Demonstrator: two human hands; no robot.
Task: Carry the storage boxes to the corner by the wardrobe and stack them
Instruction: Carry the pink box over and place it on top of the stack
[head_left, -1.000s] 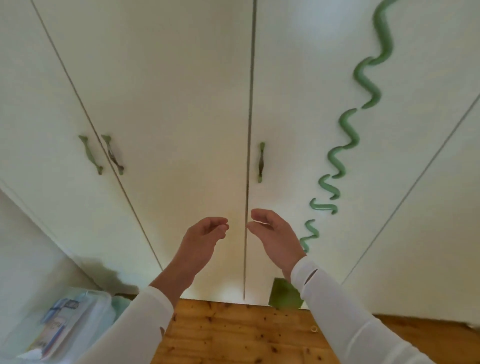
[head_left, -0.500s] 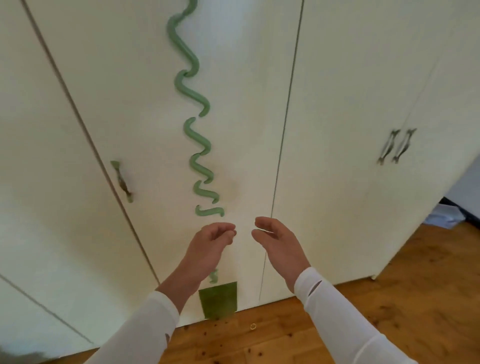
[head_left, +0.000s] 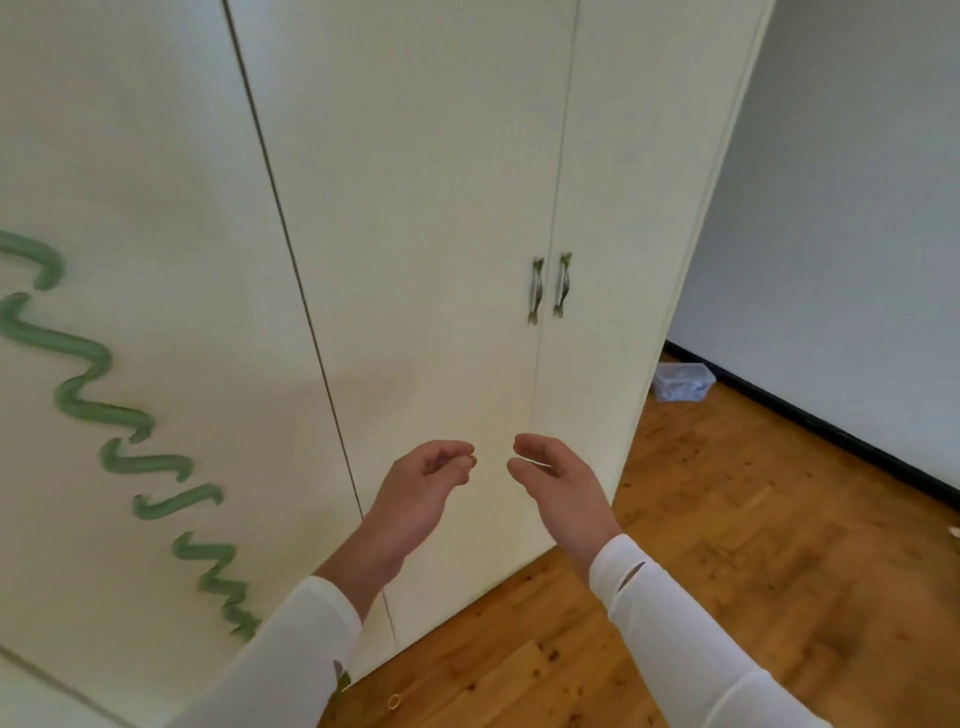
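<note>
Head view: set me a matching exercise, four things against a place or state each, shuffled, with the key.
Things:
1 box
2 squiggle
3 handles
4 left hand

Places or states:
A green, wavy, far left
B loosely curled, empty
C on the floor past the wardrobe
D paired, upright

Pairs: 1-C, 2-A, 3-D, 4-B.

Two hands (head_left: 415, 493) (head_left: 561, 488), one storage box (head_left: 681, 382), two door handles (head_left: 536, 291) (head_left: 562, 285), one wardrobe (head_left: 415, 208), one small ring (head_left: 394, 701)
</note>
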